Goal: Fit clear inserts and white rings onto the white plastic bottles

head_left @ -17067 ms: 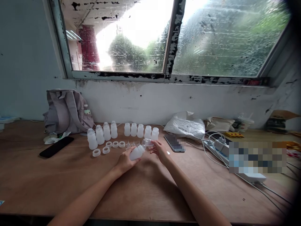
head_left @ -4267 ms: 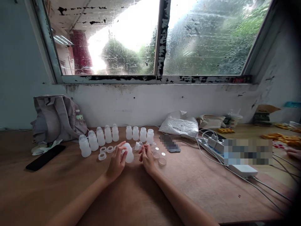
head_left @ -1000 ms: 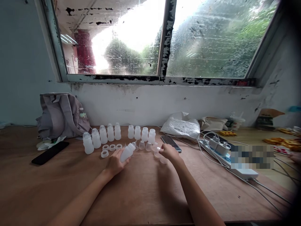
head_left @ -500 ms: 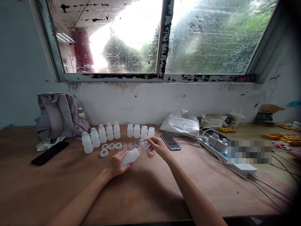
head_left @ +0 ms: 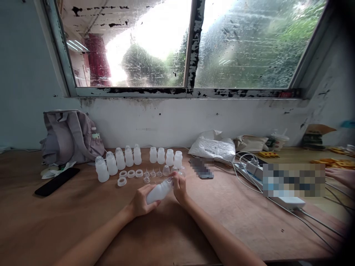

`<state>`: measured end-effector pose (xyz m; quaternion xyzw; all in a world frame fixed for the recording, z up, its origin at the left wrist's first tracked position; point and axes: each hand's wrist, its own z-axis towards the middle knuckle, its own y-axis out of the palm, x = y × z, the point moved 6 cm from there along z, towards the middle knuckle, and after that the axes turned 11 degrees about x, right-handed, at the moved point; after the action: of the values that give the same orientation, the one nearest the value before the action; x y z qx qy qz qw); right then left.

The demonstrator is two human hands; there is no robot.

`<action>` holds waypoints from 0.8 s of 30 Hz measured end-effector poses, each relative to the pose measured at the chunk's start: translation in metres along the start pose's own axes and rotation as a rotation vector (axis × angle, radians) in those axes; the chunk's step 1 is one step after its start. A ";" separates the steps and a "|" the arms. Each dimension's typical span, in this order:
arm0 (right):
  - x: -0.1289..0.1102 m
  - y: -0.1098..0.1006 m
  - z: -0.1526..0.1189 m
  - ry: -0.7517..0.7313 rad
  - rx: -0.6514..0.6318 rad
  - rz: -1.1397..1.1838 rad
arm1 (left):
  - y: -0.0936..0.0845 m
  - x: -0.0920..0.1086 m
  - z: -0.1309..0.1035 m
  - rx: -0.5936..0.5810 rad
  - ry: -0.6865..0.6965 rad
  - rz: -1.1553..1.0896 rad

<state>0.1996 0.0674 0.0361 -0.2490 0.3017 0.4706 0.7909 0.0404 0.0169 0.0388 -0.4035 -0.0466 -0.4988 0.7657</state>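
Head cam: L grip (head_left: 141, 201) clamped on btl (head_left: 159, 193), R grip (head_left: 180, 187) on clear cap (head_left: 169, 181), bag-side label (head_left: 95, 136) blurred.

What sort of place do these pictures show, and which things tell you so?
Probably a small indoor workroom: frosted plastic bottles in rows, loose white plastic rings, and a long brown wooden table.

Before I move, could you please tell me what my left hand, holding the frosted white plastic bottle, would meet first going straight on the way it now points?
Beyond the bottle, your left hand would probably meet your bare right hand first, at the bottle's clear top; depth is uncertain.
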 end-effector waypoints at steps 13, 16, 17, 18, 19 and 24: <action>-0.001 0.007 -0.013 0.032 0.023 0.063 | 0.007 0.008 -0.003 -0.017 -0.010 -0.021; -0.002 0.008 -0.014 0.030 0.053 0.085 | 0.009 0.004 -0.004 0.028 0.008 -0.014; -0.003 0.008 -0.014 0.030 0.072 0.087 | 0.009 0.003 -0.004 0.041 0.012 -0.009; -0.005 0.008 -0.014 0.029 0.094 0.080 | 0.010 0.002 -0.003 0.047 0.014 -0.004; -0.007 0.007 -0.013 0.029 0.114 0.068 | 0.011 0.001 -0.003 0.046 0.015 0.003; -0.020 0.004 -0.005 0.051 0.114 0.052 | 0.021 -0.005 0.000 0.014 -0.043 0.048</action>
<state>0.1876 0.0543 0.0463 -0.2077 0.3543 0.4665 0.7834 0.0546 0.0248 0.0245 -0.4095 -0.0568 -0.4713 0.7790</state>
